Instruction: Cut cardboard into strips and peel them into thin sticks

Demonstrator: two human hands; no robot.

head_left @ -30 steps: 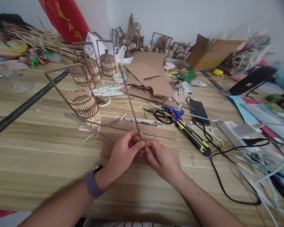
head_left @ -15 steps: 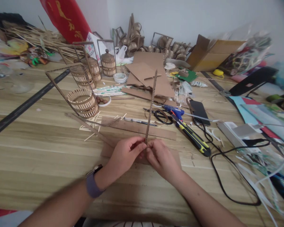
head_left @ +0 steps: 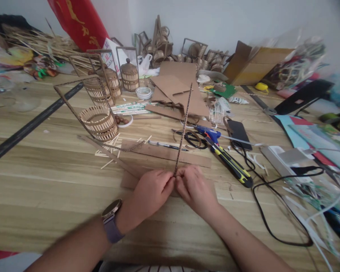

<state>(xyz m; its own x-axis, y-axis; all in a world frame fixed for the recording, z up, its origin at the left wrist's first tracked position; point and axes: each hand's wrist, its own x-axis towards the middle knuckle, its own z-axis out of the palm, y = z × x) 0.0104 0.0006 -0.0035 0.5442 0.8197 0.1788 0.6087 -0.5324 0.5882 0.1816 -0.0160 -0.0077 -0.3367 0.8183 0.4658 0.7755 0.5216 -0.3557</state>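
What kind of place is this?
Probably a craft worktable, perhaps at home or in a small workshop: a blue glue gun, a yellow-and-black utility knife and a slatted miniature bucket with a tall handle sit among cardboard scraps.

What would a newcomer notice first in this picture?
At the near centre, the left hand and right hand hold the lower end of a thin cardboard strip. A red sheet with gold writing stands out at upper left, and a yellow-black cutter lies right of the hands.
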